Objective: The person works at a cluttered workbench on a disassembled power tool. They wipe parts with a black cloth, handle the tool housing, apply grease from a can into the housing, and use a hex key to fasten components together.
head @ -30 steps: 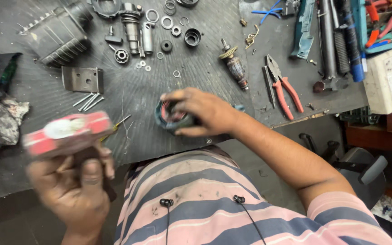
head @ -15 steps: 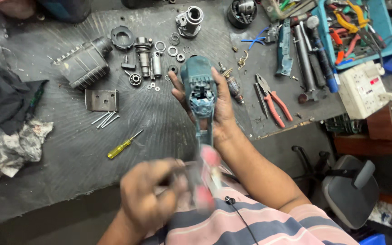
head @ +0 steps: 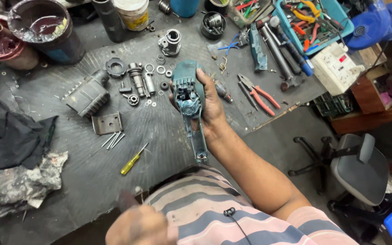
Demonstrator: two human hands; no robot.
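Observation:
My right hand (head: 213, 106) grips a teal power-tool housing (head: 188, 94) and holds it up over the dark bench mat (head: 159, 131), open side toward me, its narrow handle end pointing at my striped shirt. My left hand (head: 138, 224) is low at the bottom edge near my belly, blurred, its fingers closed around a dark stub of a tool (head: 125, 199) that I cannot make out. A yellow screwdriver (head: 134, 159) lies on the mat between the two hands.
Loose parts lie behind the housing: a dark grey casing (head: 89, 93), a metal plate (head: 107, 123), washers and shafts (head: 144, 80), red pliers (head: 260, 95). Behind stand cans (head: 46, 29), a teal tool tray (head: 336, 28) and a power strip (head: 339, 68). Rags (head: 10, 136) lie left, a chair (head: 359, 168) right.
My right hand has lifted the teal housing off the mat and turned it upright. My left hand, which held a red and white tool, has dropped down toward my belly.

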